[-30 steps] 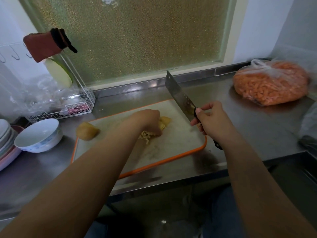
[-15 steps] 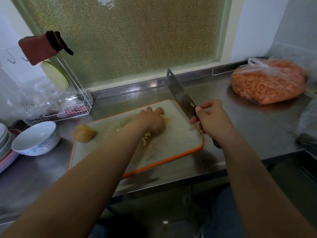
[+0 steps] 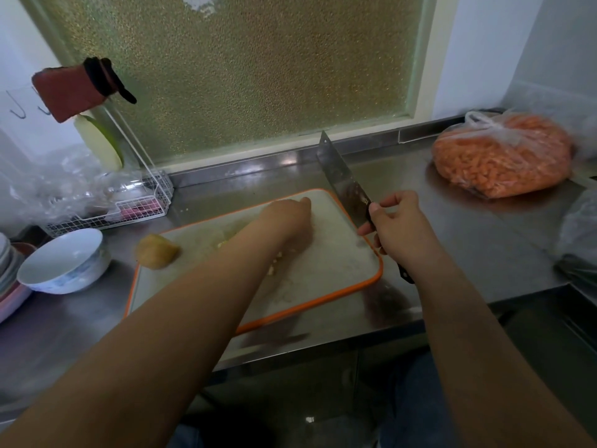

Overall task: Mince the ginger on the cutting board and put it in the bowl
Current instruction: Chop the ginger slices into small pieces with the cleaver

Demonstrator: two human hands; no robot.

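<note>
Two lots of ginger are on the cutting board (image 3: pixel 339 263) as I watch: a whole knobbly piece of ginger (image 3: pixel 157 251) sitting at the board's left edge, and pale chopped bits (image 3: pixel 273 270) near the middle, mostly hidden by my left forearm. My left hand (image 3: pixel 286 218) is down on the board with its fingers reaching toward the far edge, over the chopped pile; from this angle I cannot tell whether the fingers are flat or curled around anything. My right hand (image 3: pixel 395 226) is wrapped around the handle of the cleaver (image 3: pixel 344 181), which is lifted clear of the board, blade angled up toward the window. I judge the ginger to be light, firm and fibrous; the whole piece is rounded and likely to roll, so I would pin it from above with the fingertips tucked back from the edge. The minced bits look damp and loose, apt to stick to skin and steel, so scooping them with the flat of the blade seems better than pinching. For containers, the white bowl (image 3: pixel 64 265) stands on the steel counter just left of the board, and as far as I can see it holds nothing yet. A clear plastic bag (image 3: pixel 504 160) of orange pieces sits well away at the right, and a wire rack (image 3: pixel 129 210) stands behind the bowl.
</note>
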